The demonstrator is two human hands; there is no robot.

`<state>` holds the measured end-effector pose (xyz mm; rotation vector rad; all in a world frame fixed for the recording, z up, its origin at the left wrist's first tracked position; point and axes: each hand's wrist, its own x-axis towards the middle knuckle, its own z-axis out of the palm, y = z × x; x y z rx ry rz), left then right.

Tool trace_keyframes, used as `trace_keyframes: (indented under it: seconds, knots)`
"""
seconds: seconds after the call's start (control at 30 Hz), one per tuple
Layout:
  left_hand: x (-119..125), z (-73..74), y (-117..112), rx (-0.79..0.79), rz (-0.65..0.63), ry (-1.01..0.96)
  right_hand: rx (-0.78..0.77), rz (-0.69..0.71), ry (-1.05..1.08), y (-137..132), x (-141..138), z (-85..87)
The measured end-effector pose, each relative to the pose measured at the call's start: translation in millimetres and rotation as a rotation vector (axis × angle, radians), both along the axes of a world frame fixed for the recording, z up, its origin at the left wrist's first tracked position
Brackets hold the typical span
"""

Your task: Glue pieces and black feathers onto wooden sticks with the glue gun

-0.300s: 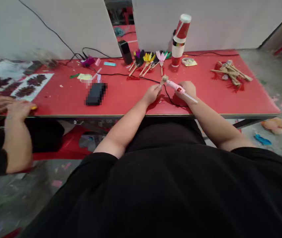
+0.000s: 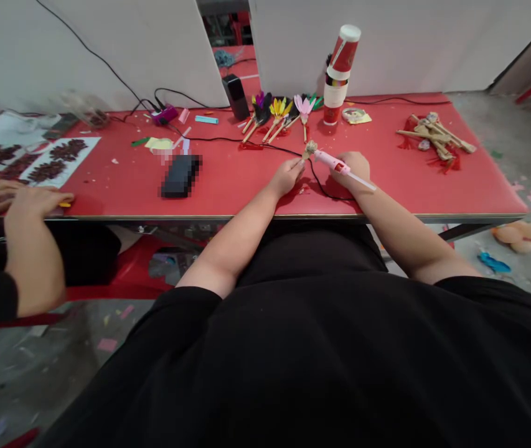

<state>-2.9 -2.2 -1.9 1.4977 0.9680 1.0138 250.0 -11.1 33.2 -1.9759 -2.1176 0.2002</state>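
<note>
Over the red table, my right hand (image 2: pixel 352 168) is closed round a pink hot glue gun (image 2: pixel 332 162), a clear glue stick poking from its back end. Its nozzle points left, at a small tan, twine-like bundle (image 2: pixel 310 149). My left hand (image 2: pixel 288 175) pinches the lower part of that bundle, with a red tassel (image 2: pixel 303 188) under the fingers. Whether the nozzle touches the bundle, I cannot tell. A black cord (image 2: pixel 324 186) runs on the table between my hands.
Behind my hands lie several stick-handled flowers (image 2: pixel 280 111). A stack of red cups (image 2: pixel 342 62) and a tape roll (image 2: pixel 355 115) stand nearby. More tan bundles (image 2: pixel 437 140) lie right. A dark blurred object (image 2: pixel 180 176) is left. A co-worker's hands (image 2: pixel 32 199) are far left.
The back end of the glue gun has shifted slightly right. My left hand keeps its place on the bundle. The co-worker's hand has moved a little.
</note>
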Motion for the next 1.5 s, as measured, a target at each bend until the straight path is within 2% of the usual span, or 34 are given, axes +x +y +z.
trace_keyframes:
  seconds: [0.2, 0.4, 0.87, 1.03, 1.5]
  knots:
    - [0.3, -0.1, -0.3, -0.044, 0.001, -0.026, -0.001, -0.062, -0.032, -7.7, -4.2, 11.0]
    - [2.5, -2.2, 2.0, -0.006, 0.004, -0.023, -0.011, -0.071, -0.028, -15.1, -5.6, 18.9]
    - [-0.6, -6.1, 5.0, 0.049, -0.029, 0.005, -0.004, -0.067, -0.033, -5.7, 0.2, 7.9]
    - [-0.7, -4.3, 4.1, 0.01, -0.009, 0.017, 0.008, -0.063, -0.025, -4.1, 0.9, 6.8]
    - [3.8, 3.9, -0.7, -0.076, 0.025, -0.021, -0.016, -0.062, -0.018, -12.4, -1.0, 18.0]
